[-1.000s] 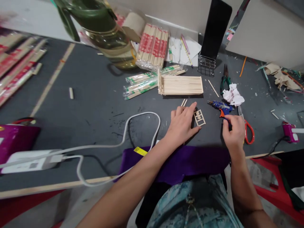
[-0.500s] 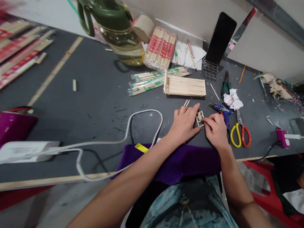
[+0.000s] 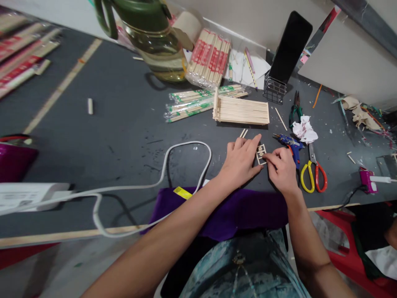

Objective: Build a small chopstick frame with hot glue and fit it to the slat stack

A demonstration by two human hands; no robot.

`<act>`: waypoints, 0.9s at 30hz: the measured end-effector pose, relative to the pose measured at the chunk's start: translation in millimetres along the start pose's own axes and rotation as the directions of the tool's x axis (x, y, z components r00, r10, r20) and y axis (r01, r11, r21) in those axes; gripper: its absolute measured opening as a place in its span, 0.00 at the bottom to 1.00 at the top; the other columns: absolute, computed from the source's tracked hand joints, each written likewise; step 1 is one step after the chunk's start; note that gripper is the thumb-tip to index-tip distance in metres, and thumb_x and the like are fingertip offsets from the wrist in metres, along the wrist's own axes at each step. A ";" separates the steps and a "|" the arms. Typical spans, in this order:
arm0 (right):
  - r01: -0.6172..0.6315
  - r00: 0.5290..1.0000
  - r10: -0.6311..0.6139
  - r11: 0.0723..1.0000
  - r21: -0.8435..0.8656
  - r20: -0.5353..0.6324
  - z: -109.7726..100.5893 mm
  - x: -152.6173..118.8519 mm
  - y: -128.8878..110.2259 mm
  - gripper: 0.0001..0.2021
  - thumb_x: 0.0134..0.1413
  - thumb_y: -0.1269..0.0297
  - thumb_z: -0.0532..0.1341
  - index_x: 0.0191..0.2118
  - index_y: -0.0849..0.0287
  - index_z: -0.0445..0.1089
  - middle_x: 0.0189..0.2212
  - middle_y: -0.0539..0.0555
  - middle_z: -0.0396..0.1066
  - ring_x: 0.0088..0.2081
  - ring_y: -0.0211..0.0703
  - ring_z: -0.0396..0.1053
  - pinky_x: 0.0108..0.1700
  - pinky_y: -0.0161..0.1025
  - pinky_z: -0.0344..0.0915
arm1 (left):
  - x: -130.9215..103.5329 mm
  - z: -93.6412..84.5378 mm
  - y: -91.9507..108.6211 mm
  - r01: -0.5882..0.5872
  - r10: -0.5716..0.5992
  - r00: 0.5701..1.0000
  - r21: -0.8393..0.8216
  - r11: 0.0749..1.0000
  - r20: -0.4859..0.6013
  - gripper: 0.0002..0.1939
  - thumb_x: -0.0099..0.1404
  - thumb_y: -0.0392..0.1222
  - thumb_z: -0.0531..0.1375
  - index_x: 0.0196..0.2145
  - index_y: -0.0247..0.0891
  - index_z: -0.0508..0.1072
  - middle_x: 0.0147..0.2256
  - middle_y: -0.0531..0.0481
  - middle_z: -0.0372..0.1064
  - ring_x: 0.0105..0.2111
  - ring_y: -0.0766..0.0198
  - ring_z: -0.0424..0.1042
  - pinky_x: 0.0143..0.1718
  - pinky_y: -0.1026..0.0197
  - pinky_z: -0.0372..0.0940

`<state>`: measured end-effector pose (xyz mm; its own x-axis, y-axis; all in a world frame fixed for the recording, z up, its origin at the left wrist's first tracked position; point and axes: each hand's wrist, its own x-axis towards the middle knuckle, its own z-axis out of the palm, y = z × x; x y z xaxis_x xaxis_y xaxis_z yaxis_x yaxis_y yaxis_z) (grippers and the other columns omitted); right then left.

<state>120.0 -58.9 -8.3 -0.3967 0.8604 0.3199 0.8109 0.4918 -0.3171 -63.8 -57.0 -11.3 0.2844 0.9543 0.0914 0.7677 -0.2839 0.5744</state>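
On the dark tabletop lies a small wooden stick frame [image 3: 261, 151] with short cross pieces inside. My left hand [image 3: 239, 158] steadies its left side, thumb at the lower corner and forefinger along the upper one. The thumb and forefinger of my right hand [image 3: 283, 169] are pinched at the frame's right side; any tiny piece between the fingertips is hidden. Two short sticks [image 3: 243, 133] poke out beyond my left fingers. Behind them sits a larger piece of sticks set side by side [image 3: 243, 111], with an upright end at its left.
Right of my hands are a blue glue gun [image 3: 293, 145], scissors [image 3: 313, 165], crumpled paper [image 3: 305, 130] and pliers [image 3: 296, 108]. Wrapped sticks [image 3: 201, 103], a jug [image 3: 155, 45] and a phone [image 3: 290, 47] on a stand are behind. A white cable [image 3: 167, 161] loops at left.
The view has shifted slightly, so things at the left appear farther left. Both hands stay at the small frame, with hardly any finger movement visible.
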 end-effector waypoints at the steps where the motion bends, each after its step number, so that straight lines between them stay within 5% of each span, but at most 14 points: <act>1: 0.006 1.000 -0.006 1.000 0.006 -0.010 0.0 0.1 -0.1 0.13 0.64 0.71 0.57 0.44 0.56 0.79 0.36 0.57 0.67 0.41 0.49 0.65 0.43 0.46 0.66 | 0.1 -0.4 0.2 0.002 -0.002 1.000 -0.001 1.000 0.004 0.45 0.63 0.44 0.67 0.69 0.30 0.50 0.59 0.36 0.68 0.56 0.41 0.62 0.52 0.44 0.56; 10: 0.005 0.987 0.000 1.000 0.030 -0.162 -7.0 -0.8 -1.0 0.12 0.66 0.70 0.56 0.41 0.57 0.78 0.33 0.56 0.70 0.39 0.47 0.68 0.43 0.44 0.67 | -0.4 -2.8 1.2 0.029 -0.029 0.999 -0.006 1.000 0.021 0.46 0.62 0.44 0.68 0.70 0.34 0.51 0.60 0.37 0.67 0.57 0.42 0.61 0.53 0.45 0.57; 16: -0.312 0.899 0.262 0.945 -0.094 -0.350 -29.0 -11.3 24.0 0.09 0.65 0.64 0.55 0.44 0.58 0.72 0.35 0.56 0.72 0.39 0.49 0.69 0.47 0.46 0.67 | 0.4 -5.2 1.6 0.035 -0.034 0.999 -0.030 0.999 0.022 0.46 0.61 0.45 0.68 0.70 0.33 0.52 0.61 0.36 0.66 0.58 0.41 0.61 0.54 0.45 0.56; 21: -0.442 0.874 0.399 0.890 -0.115 -0.277 -34.4 -20.4 37.7 0.12 0.63 0.58 0.57 0.48 0.58 0.69 0.42 0.61 0.72 0.40 0.50 0.69 0.46 0.48 0.67 | 2.1 -1.6 1.3 0.007 -0.007 1.000 -0.036 0.999 0.006 0.44 0.62 0.43 0.67 0.69 0.32 0.52 0.59 0.35 0.68 0.56 0.41 0.61 0.54 0.44 0.56; 27: -0.500 0.855 0.473 0.860 -0.098 -0.213 -19.1 -20.2 43.9 0.16 0.63 0.55 0.57 0.47 0.61 0.70 0.39 0.63 0.74 0.40 0.53 0.70 0.45 0.49 0.66 | 2.0 2.0 -0.6 -0.013 0.012 1.000 -0.033 0.999 -0.024 0.43 0.62 0.43 0.67 0.69 0.34 0.53 0.57 0.36 0.70 0.55 0.41 0.62 0.52 0.46 0.56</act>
<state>171.8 -57.2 -11.6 0.1356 0.9399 0.3135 0.9383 -0.0203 -0.3452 -62.5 -55.1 -13.0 0.2795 0.9528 0.1182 0.7449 -0.2929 0.5995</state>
